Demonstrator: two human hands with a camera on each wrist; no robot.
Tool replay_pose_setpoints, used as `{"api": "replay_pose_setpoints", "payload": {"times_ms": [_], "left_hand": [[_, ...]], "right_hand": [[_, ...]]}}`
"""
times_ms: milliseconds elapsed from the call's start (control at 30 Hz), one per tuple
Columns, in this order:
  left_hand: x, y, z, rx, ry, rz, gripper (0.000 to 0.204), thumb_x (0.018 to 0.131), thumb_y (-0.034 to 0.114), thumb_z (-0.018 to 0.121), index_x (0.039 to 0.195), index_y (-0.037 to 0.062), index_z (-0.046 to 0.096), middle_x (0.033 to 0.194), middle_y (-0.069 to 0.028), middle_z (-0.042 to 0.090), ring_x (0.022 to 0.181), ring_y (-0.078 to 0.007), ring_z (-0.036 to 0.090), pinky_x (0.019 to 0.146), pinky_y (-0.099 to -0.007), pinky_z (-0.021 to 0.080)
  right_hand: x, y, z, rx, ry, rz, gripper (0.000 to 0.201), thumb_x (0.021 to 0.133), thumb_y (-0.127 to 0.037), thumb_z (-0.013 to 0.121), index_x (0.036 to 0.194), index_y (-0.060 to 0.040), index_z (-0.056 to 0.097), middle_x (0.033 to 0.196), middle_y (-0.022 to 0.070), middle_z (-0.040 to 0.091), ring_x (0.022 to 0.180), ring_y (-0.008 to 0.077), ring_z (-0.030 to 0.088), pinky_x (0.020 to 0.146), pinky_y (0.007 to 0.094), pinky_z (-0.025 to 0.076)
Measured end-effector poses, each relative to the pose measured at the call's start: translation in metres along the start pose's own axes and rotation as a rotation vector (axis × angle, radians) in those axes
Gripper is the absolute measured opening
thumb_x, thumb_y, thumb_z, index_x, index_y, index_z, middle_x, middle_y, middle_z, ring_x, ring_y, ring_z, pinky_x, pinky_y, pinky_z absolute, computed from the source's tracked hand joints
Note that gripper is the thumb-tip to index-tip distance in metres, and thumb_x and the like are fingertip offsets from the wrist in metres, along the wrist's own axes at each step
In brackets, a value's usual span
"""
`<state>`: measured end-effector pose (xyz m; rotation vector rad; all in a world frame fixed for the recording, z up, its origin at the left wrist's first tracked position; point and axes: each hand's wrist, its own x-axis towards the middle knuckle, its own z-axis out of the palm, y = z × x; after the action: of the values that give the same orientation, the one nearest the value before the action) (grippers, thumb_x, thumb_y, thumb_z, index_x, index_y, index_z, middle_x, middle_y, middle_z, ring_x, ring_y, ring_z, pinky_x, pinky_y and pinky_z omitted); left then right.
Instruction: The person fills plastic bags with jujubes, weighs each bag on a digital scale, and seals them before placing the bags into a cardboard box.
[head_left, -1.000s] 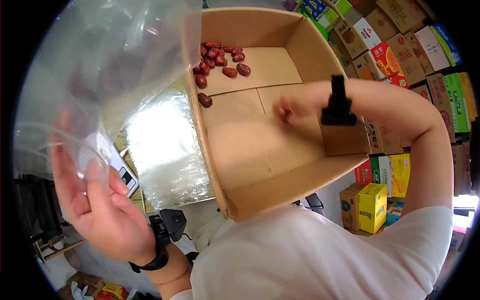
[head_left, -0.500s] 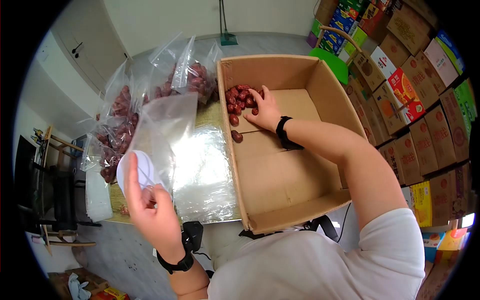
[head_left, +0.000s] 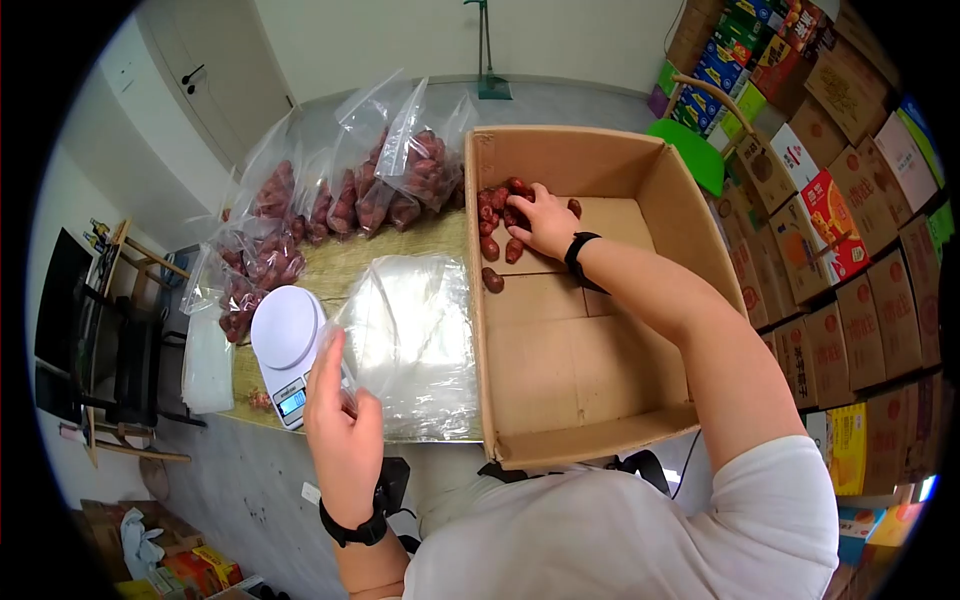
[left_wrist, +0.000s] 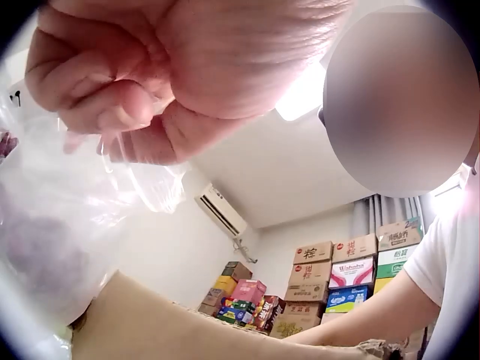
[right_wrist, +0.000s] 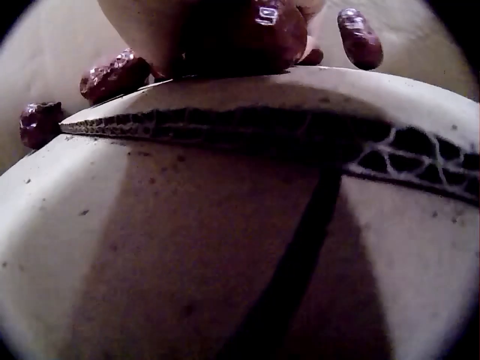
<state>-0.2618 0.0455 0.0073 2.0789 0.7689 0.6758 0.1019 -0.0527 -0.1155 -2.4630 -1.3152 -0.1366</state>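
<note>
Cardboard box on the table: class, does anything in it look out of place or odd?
Nothing is spilled or damaged. The cardboard box is nearly bare: a few red dates crowd its far left corner under the right hand.

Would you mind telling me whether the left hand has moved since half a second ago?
Yes. The left hand, pinching the clear bag, has dropped lower beside the cardboard box, uncovering the scale.

Box: matt brown corrugated cardboard, raw fluted edge showing. Dates: dark red, wrinkled, slightly glossy skin. Bag: clear thin plastic, shiny, creased. Scale: smooth white plastic. Tabletop: woven straw-like mat.
</note>
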Motion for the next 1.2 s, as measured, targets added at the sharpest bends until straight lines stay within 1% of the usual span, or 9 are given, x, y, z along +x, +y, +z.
{"api": "replay_pose_setpoints", "payload": {"times_ms": [500,767,967,1033,1067,1100,1133,1167,1200], "left_hand": [[-0.026,0.045,-0.032,0.312,-0.009,0.197,0.045,0.069,-0.008,0.043,0.112,-0.0061,0.054,0.111,-0.0232,0.057,0.095,-0.0362,0.059,0.078,-0.035,0.048],[-0.008,0.035,-0.015,0.202,-0.002,0.24,0.046,0.071,-0.008,0.043,0.116,-0.0064,0.051,0.116,-0.024,0.054,0.103,-0.0364,0.056,0.078,-0.0341,0.048],[0.004,0.089,-0.018,-0.081,0.156,0.233,0.056,0.07,-0.011,0.043,0.125,-0.0034,0.045,0.124,-0.0207,0.05,0.107,-0.0303,0.055,0.073,-0.0301,0.049],[0.005,0.103,-0.007,-0.216,0.147,0.518,0.061,0.07,-0.014,0.041,0.128,0.0039,0.048,0.128,-0.0105,0.049,0.067,-0.0022,0.046,0.053,-0.0162,0.036],[0.004,0.109,-0.006,-0.15,0.052,0.556,0.061,0.07,-0.014,0.042,0.128,0.0043,0.047,0.129,-0.0097,0.049,0.069,-0.0019,0.047,0.053,-0.0163,0.037],[0.006,0.112,0.0,-0.171,-0.028,0.585,0.057,0.07,-0.011,0.045,0.126,-0.0006,0.045,0.125,-0.0165,0.049,0.086,-0.0186,0.051,0.066,-0.0255,0.042],[0.008,0.113,0.007,-0.192,-0.111,0.614,0.055,0.07,-0.009,0.048,0.124,-0.0055,0.044,0.121,-0.0234,0.049,0.102,-0.0352,0.055,0.079,-0.0347,0.048],[0.01,0.113,0.016,-0.193,-0.115,0.618,0.055,0.07,-0.009,0.048,0.124,-0.0055,0.044,0.121,-0.0234,0.049,0.102,-0.0352,0.055,0.079,-0.0347,0.048],[0.012,0.112,0.026,-0.22,-0.18,0.584,0.052,0.07,-0.008,0.048,0.123,-0.0065,0.044,0.121,-0.0241,0.049,0.103,-0.0367,0.054,0.082,-0.0359,0.046]], "right_hand": [[0.011,0.0,-0.001,0.033,-0.123,0.081,0.048,0.074,-0.031,0.064,0.119,-0.022,0.051,0.115,0.021,0.042,0.1,0.0393,0.051,0.086,0.0425,0.045],[0.012,0.014,-0.003,0.11,-0.149,0.032,0.046,0.067,-0.025,0.071,0.11,-0.0203,0.057,0.108,0.0207,0.045,0.094,0.0383,0.054,0.085,0.0402,0.046],[0.01,0.011,-0.003,0.118,-0.131,0.071,0.047,0.063,-0.022,0.074,0.107,-0.0172,0.059,0.103,0.0218,0.047,0.091,0.0368,0.054,0.085,0.0373,0.045],[0.011,0.017,0.0,0.14,-0.134,0.061,0.048,0.061,-0.024,0.074,0.107,-0.0184,0.059,0.102,0.0226,0.048,0.089,0.0377,0.054,0.086,0.0376,0.045],[0.011,0.021,0.001,0.147,-0.165,0.063,0.049,0.061,-0.025,0.074,0.107,-0.0179,0.059,0.104,0.0226,0.048,0.089,0.0374,0.054,0.086,0.0374,0.045],[0.025,0.054,0.037,0.391,-0.196,0.124,0.049,0.063,-0.023,0.072,0.109,-0.0154,0.058,0.103,0.0252,0.052,0.093,0.0358,0.055,0.088,0.0365,0.044],[0.006,-0.01,-0.038,0.599,-0.313,0.235,0.046,0.067,-0.02,0.07,0.111,-0.0111,0.058,0.1,0.0255,0.057,0.094,0.0323,0.057,0.085,0.0384,0.046],[0.001,-0.012,-0.047,0.6,-0.308,0.238,0.046,0.067,-0.02,0.07,0.111,-0.0111,0.058,0.1,0.0255,0.057,0.094,0.0323,0.057,0.085,0.0384,0.046],[-0.004,-0.007,-0.052,1.137,-0.351,0.336,0.04,0.072,-0.019,0.068,0.109,-0.0091,0.057,0.097,0.0229,0.059,0.092,0.0289,0.059,0.082,0.0373,0.048]]}}
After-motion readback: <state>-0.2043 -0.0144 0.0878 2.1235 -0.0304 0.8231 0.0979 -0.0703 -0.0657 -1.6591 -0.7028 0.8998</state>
